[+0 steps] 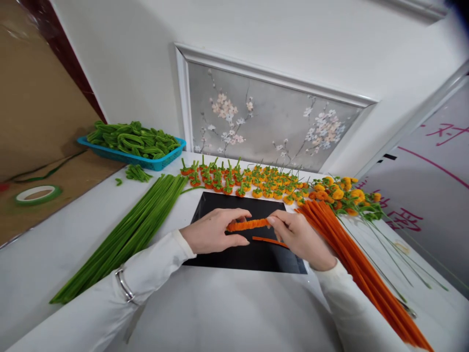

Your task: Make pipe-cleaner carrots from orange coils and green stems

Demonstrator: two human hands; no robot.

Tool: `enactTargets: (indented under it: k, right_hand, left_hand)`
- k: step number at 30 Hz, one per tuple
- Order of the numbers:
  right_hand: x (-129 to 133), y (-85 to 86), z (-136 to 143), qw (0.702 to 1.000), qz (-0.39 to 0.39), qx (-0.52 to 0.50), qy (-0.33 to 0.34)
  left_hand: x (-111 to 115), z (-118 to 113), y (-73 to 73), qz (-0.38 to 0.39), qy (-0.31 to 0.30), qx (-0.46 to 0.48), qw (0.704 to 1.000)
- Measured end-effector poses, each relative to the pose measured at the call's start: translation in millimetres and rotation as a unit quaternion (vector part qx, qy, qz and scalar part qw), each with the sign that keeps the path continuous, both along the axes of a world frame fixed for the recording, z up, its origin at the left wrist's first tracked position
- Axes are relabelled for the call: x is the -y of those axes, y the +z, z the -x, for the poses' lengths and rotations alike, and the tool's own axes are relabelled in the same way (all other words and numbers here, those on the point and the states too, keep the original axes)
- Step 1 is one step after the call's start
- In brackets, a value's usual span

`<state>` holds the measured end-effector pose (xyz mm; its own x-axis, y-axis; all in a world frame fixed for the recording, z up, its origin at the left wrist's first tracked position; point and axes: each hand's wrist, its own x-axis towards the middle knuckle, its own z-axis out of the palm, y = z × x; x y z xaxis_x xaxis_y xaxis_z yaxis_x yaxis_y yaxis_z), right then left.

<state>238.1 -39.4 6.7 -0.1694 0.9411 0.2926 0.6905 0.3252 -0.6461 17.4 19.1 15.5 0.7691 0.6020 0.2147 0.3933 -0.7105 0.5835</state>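
A tightly ribbed orange chenille stem piece (248, 225), apparently coiled, stretches between my two hands above a black mat (220, 259). My right hand (302, 237) pinches its right end between thumb and fingers. Around the left end, my left hand (216, 231) has its thumb and forefinger spread apart. Whether its hidden fingers touch the piece, I cannot tell. A straight orange stem (269, 240) lies on the mat, running under my right hand. To the right, a long bundle of orange chenille stems (359, 264) passes beside my right wrist.
Green chenille stems (124, 239) lie left of the mat. Behind them stands a blue basket (150, 163) of green looped pieces. Rows of small orange and yellow pieces with green tops (271, 183) line the back, beside a flower pile (340, 193). Green tape (38, 194) sits far left.
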Motion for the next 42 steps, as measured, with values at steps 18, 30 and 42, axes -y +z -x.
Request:
enactTargets:
  k: [18, 30, 42]
  right_hand:
    - [-0.8, -21.6, 20.2, 0.991, -0.105, 0.062, 0.055]
    - [-12.1, -13.7, -30.0, 0.998, -0.047, 0.040, -0.025]
    - [-35.1, -54.1, -84.3, 0.974, 0.029, 0.156, -0.161]
  left_hand:
    - [11.0, -10.2, -5.3, -0.127, -0.010, -0.033, 0.991]
    - [-6.9, 1.6, -7.8, -0.091, 0.065, -0.044, 0.993]
    - [-13.0, 3.1, -15.2, -0.015, 0.052, 0.020, 0.998]
